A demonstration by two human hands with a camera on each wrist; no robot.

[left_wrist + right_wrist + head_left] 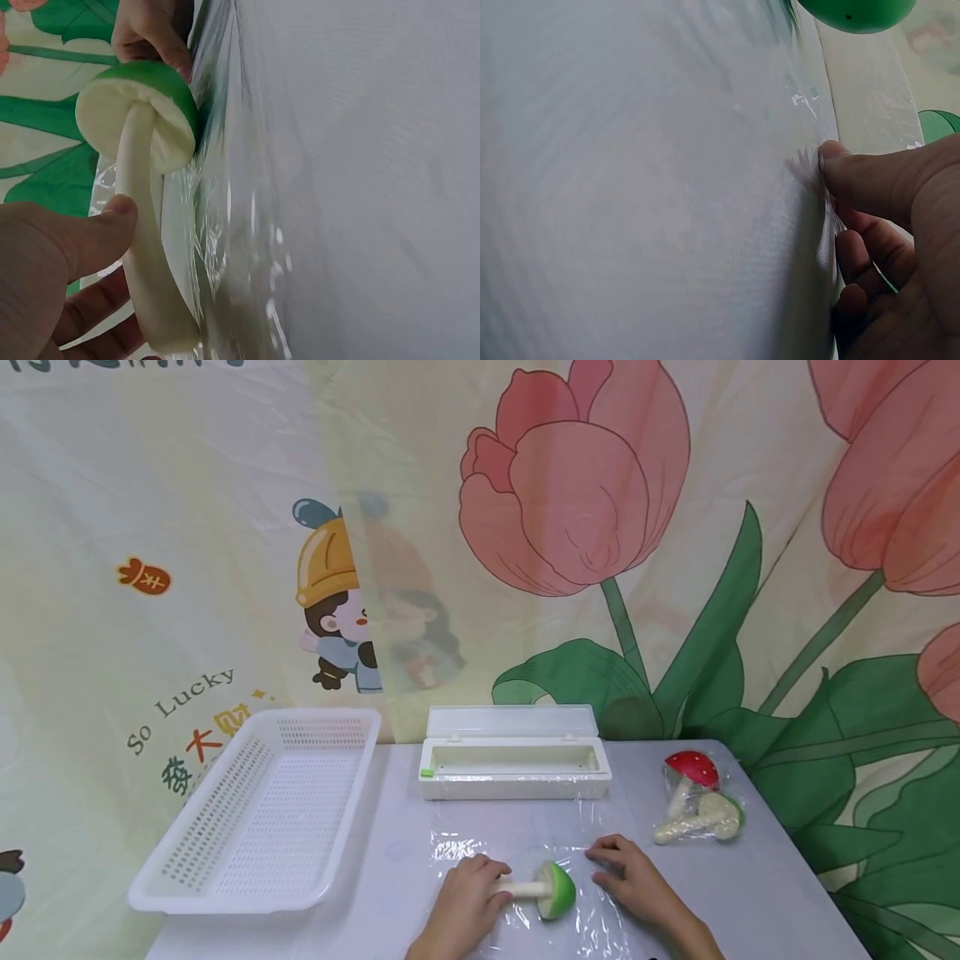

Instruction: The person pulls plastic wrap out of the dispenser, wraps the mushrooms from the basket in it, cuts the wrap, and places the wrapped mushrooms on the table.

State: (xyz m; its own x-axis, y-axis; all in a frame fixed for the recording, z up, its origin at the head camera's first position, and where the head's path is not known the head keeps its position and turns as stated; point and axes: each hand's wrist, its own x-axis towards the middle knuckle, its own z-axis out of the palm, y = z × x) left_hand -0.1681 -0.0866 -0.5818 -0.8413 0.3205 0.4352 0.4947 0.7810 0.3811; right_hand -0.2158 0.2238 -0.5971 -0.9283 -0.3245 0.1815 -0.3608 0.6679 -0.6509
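A toy mushroom (556,890) with a green cap and pale stem lies over a sheet of clear plastic wrap (525,935) on the table. My left hand (467,900) holds its stem between thumb and fingers, as the left wrist view shows with the stem (136,176) by the thumb. To the right of the cap, my right hand (636,878) pinches the side edge of the wrap. In the right wrist view the film (807,166) puckers at the thumb tip, with the green cap (859,11) above.
Behind the wrap stands a white wrap dispenser (517,788), its lid (512,722) raised. A white perforated basket (225,903) sits at the left. At the right lie two wrapped toy mushrooms, one red-capped (693,768), one green-capped (722,816). A printed curtain (420,460) hangs behind the table.
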